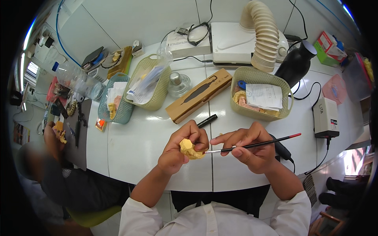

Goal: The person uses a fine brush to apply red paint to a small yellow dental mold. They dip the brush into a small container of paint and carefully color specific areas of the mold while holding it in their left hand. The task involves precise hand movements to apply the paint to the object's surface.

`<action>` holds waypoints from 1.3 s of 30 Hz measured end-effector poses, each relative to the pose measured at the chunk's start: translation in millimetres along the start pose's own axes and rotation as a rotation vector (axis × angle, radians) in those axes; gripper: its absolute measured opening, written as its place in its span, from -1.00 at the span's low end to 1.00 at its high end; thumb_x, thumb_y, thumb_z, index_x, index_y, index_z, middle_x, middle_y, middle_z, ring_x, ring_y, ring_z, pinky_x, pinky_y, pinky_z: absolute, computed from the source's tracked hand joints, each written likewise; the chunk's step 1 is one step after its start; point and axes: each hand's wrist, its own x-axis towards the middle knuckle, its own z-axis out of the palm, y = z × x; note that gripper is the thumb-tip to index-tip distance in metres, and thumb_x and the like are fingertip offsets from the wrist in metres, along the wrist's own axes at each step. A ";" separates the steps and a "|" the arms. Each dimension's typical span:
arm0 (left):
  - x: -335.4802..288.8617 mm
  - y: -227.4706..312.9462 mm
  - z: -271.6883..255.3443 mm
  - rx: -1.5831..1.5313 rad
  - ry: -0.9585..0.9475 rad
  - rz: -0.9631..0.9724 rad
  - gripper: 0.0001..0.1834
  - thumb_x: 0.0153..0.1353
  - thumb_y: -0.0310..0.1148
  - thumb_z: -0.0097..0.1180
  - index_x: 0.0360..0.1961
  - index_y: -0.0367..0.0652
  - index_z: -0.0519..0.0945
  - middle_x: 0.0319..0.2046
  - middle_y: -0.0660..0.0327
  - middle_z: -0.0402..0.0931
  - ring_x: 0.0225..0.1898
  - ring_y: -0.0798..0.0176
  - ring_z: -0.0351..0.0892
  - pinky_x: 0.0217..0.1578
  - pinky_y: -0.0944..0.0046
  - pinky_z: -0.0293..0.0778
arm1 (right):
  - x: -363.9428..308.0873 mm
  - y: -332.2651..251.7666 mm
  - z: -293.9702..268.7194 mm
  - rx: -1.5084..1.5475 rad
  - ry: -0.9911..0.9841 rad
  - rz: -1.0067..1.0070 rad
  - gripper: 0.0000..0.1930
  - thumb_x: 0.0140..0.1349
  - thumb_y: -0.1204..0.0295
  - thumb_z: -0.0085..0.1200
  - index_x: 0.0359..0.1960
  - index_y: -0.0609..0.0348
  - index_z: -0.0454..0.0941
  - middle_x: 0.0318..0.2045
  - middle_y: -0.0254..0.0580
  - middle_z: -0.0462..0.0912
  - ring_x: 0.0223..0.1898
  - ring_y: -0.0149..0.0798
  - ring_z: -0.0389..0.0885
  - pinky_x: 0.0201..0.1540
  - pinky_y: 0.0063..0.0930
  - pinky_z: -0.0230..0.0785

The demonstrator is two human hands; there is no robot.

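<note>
Yellow cast gripped in curled left hand; half-open right hand pinches black brush

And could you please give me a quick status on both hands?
Left hand gripping yellow model. Right hand holding thin brush, tip at model's right edge. Black marker beyond left hand; nothing visibly blocking the tip.

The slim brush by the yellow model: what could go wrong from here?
The brush points at the yellow model close to the left hand; a slip might touch skin instead. Held above the white table, the model could drop if the grip loosens. The black marker beside that hand might get knocked.
</note>
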 end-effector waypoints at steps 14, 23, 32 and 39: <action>-1.8 2.2 5.6 0.019 -0.090 -0.050 -0.57 -0.38 -0.28 -0.03 -0.39 -0.09 0.15 -0.47 0.27 0.15 -0.45 0.33 0.09 -0.43 0.35 0.09 | -1.5 -4.7 4.5 -0.174 -0.092 0.011 -0.82 0.31 0.62 0.15 -0.24 0.26 0.34 -0.39 0.24 0.71 0.04 0.27 0.66 0.19 0.10 0.46; -0.5 1.0 3.0 0.062 -0.109 -0.026 -0.58 -0.38 -0.29 -0.05 -0.40 -0.09 0.14 -0.47 0.26 0.14 -0.46 0.34 0.08 -0.44 0.36 0.09 | -0.5 -8.7 4.2 -0.233 -0.112 0.036 -0.82 0.29 0.64 0.17 -0.28 0.29 0.36 -0.42 0.20 0.71 -0.02 0.25 0.70 0.13 0.10 0.51; -1.8 -0.9 1.7 0.120 -0.079 -0.060 -0.58 -0.32 -0.25 0.04 -0.38 -0.06 0.19 -0.43 0.28 0.20 -0.43 0.36 0.13 -0.39 0.37 0.13 | 0.7 -8.0 5.2 -0.271 -0.117 0.033 -0.81 0.30 0.63 0.17 -0.28 0.26 0.35 -0.46 0.16 0.71 -0.05 0.23 0.72 0.07 0.08 0.56; -1.3 -1.5 3.6 0.136 -0.074 -0.045 -0.57 -0.31 -0.22 0.04 -0.37 -0.06 0.19 -0.45 0.29 0.20 -0.44 0.37 0.13 -0.42 0.38 0.11 | -0.2 -6.1 3.9 -0.191 -0.067 0.042 -0.81 0.31 0.60 0.17 -0.29 0.25 0.34 -0.45 0.15 0.72 -0.05 0.20 0.72 0.08 0.09 0.54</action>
